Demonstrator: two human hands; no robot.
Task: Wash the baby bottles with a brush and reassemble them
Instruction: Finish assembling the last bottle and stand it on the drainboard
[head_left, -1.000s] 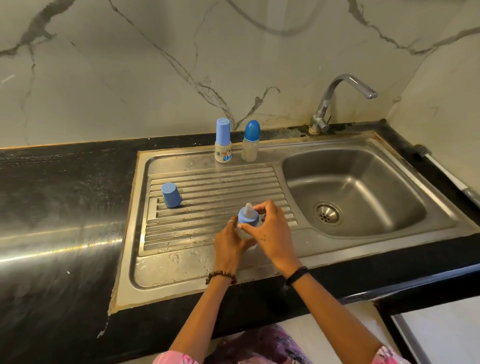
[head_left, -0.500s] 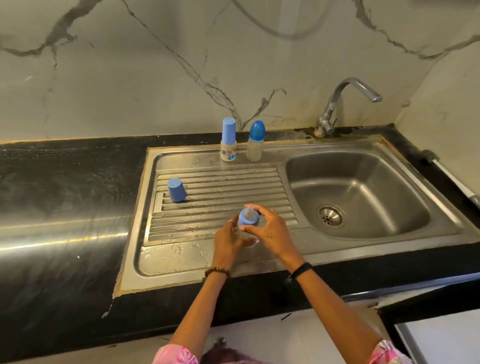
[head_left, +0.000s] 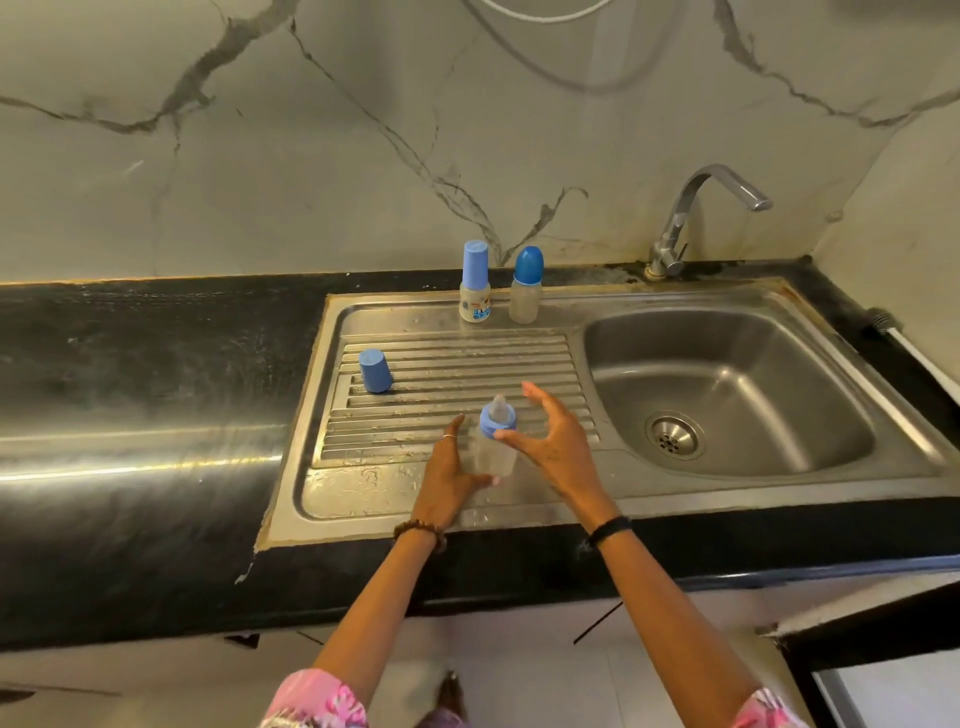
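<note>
Currently left hand (head_left: 451, 470) grips the clear bottle (head_left: 493, 452) upright over the near drainboard (head_left: 415, 395). Blue ring and teat (head_left: 497, 415) sit on the bottle. Right hand (head_left: 553, 441) has fingers spread, thumb touching the ring. Loose blue cap (head_left: 375, 370) on far-left drainboard. Two capped bottles (head_left: 475, 283) (head_left: 526, 286) at far edge, left of tap (head_left: 696, 218).

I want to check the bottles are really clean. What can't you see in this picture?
Head view only:
- Held bottle: blurred, its far side behind the left hand, so cleanliness is unclear.
- Printed bottle label: too small to read.
- Washing brush: none in view.
- White handle: cut off by the right edge.
</note>
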